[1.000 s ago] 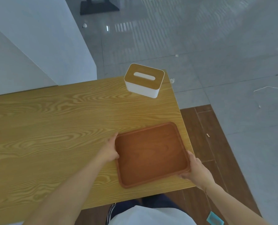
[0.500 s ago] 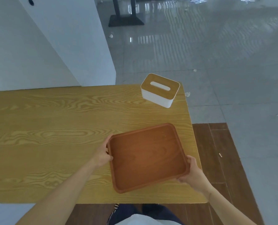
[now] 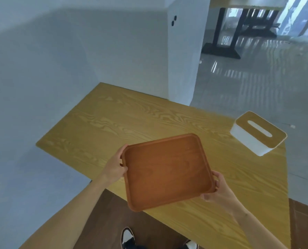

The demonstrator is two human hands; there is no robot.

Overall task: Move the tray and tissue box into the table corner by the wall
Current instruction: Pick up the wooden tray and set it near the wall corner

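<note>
Tray carry is under way: left hand and right hand clamp its opposite edges above the table. Box waits at the right edge. Next, set the tray in the wall corner.

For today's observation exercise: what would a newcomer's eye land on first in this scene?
First, the reddish-brown rounded-corner wooden tray, held centre-frame by the left hand and right hand above the yellow wood-grain table. Next, the white tissue box with a wooden lid, at the table's right edge.
</note>
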